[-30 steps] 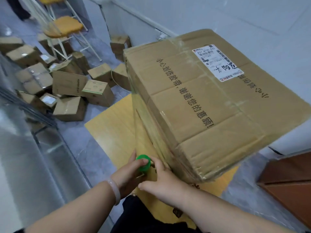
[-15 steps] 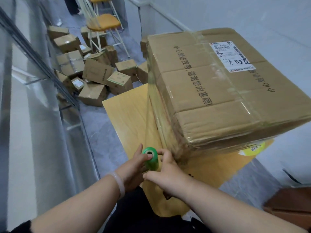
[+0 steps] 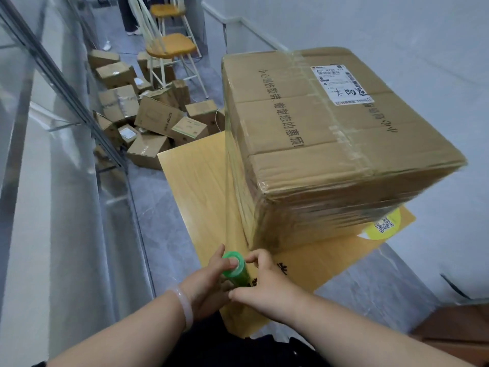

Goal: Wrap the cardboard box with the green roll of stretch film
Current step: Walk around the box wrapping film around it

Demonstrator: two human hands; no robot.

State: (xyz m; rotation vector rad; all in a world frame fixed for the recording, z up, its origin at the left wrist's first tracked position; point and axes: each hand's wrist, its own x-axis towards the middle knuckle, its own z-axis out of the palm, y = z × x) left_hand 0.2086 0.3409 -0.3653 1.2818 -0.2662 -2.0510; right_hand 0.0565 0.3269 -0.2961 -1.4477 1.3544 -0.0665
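Grey floor, yellow wooden desk [image 3: 195, 186]. Large brown cardboard box [image 3: 330, 144] on it. Both hands, left hand [image 3: 209, 284] and right hand [image 3: 267, 282], grip green stretch-film roll [image 3: 236, 268] at near corner. Risk: slack film may tear or bunch.

1. Setting: an indoor packing or parcel-handling area, not a home.
2. Evidence: a heap of small cardboard cartons [image 3: 148, 117] lies loose on the grey tiled floor [image 3: 164, 223].
3. Evidence: a large taped cardboard box [image 3: 325, 144] bears a shipping label [image 3: 340, 84].
4. Furnishings: a plain wooden table [image 3: 198, 186], stools [image 3: 172, 46], bare white walls [image 3: 397, 30].
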